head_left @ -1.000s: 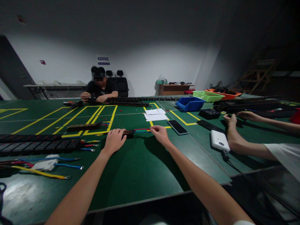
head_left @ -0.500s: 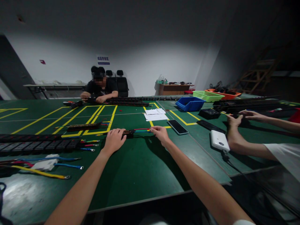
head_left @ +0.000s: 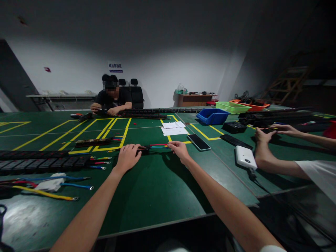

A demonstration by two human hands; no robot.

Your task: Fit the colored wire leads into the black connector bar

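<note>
Just ahead of me on the green table [head_left: 147, 196] lies a wire bundle [head_left: 154, 146] with a black body and red, blue and yellow-ended wires. My left hand [head_left: 128, 155] is closed over its black left part, the fingers bent around it. My right hand [head_left: 180, 149] pinches the wire ends at the right between thumb and fingers. A similar black bundle [head_left: 94, 141] rests beyond my left hand. To the left are black socket strips [head_left: 52, 163] with lugged wires, and thick blue and yellow cables [head_left: 47, 193] with ring ends.
Right of my hand lie a phone [head_left: 199, 142], white papers [head_left: 174, 128] and a white power bank [head_left: 246, 157] with a cable. A blue bin [head_left: 212, 116] stands farther back. A co-worker's hands [head_left: 270, 133] handle something dark at right. Another person [head_left: 112, 94] sits across the table.
My hands and the wire bundle stay almost where they were. The right-hand co-worker's hands have shifted slightly around the dark piece.
</note>
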